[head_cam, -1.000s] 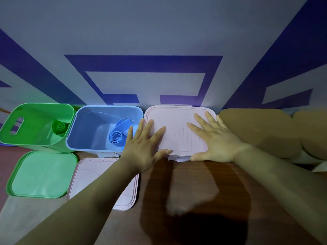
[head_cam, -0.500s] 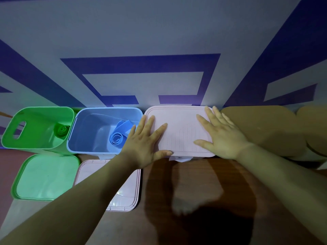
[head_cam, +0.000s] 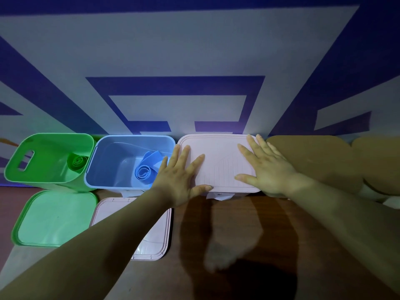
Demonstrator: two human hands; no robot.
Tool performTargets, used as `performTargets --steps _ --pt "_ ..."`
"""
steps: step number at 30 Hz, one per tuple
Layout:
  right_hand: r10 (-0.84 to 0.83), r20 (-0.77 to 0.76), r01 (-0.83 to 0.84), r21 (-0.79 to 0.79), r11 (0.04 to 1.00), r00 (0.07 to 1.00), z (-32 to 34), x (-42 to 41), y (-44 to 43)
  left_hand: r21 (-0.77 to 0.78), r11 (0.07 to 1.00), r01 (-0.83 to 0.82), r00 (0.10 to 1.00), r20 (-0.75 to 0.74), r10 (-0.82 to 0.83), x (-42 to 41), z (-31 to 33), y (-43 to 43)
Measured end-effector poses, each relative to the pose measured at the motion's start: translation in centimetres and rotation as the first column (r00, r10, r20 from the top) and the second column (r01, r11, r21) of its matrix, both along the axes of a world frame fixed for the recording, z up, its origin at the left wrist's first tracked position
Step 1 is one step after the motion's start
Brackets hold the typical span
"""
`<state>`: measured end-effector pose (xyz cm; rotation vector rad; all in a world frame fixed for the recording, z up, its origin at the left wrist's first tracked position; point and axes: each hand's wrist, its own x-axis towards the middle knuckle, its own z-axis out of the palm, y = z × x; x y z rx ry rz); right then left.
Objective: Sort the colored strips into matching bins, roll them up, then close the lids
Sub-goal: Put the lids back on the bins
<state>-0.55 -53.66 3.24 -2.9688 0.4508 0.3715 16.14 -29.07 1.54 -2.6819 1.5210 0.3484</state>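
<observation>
Three bins stand in a row against the wall. The green bin point(head_cam: 46, 144) is uncovered with a rolled green strip point(head_cam: 77, 163) inside. Beside it, the blue bin point(head_cam: 121, 146) holds a rolled blue strip point(head_cam: 145, 172). The pink bin has its pink lid point(head_cam: 218, 154) on top. My left hand point(head_cam: 178, 176) lies flat on the lid's left part, its thumb at the front edge. My right hand point(head_cam: 265, 167) presses flat on the lid's right side with fingers spread. A green lid point(head_cam: 54, 217) lies on the table in front of the green bin.
A second pale pink lid point(head_cam: 151, 241) lies on the wooden table point(head_cam: 249, 234) in front of the blue bin, partly under my left forearm. Tan rounded shapes point(head_cam: 313, 161) sit to the right of the pink bin. A white scrap point(head_cam: 220, 195) pokes out below the pink lid.
My right hand has slid toward the lid's right rear corner. My left hand has stayed flat on the lid's left part.
</observation>
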Motion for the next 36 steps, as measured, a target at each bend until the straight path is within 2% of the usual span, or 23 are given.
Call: performTargets --steps 3,7,12,17,21,25,36 --pt "-0.022 -0.017 0.023 0.03 0.999 1.0 0.6 0.2 0.2 0.017 1.0 -0.02 1.0 -0.016 0.02 -0.1 0.6 0.1" --pt "-0.035 0.075 0.032 0.045 0.998 0.997 2.3 -0.4 1.7 -0.016 0.995 -0.099 0.995 -0.011 0.099 -1.4 2.4 2.0" --pt "0.03 0.129 -0.038 0.06 0.997 0.991 3.4 -2.3 5.6 -0.079 0.974 -0.214 0.976 0.019 0.216 -4.7 3.6 8.0" --pt "0.108 0.154 -0.129 0.131 0.983 0.982 3.4 -4.2 11.0 -0.042 0.932 -0.361 0.933 0.0 0.361 -9.1 3.3 15.4" --pt "0.178 0.082 -0.189 0.153 0.97 0.981 2.5 -4.6 16.2 -0.037 0.871 -0.489 0.871 -0.064 0.487 -12.2 2.0 21.0" --pt "0.203 0.006 -0.201 0.174 0.964 0.979 1.1 -4.1 21.0 -0.028 0.837 -0.547 0.835 -0.093 0.543 -12.7 0.5 25.6" --pt "0.037 -0.226 0.019 0.24 0.971 0.974 -4.6 -0.9 31.7 -0.012 0.815 -0.58 0.787 -0.268 0.556 -7.0 -4.7 33.8"
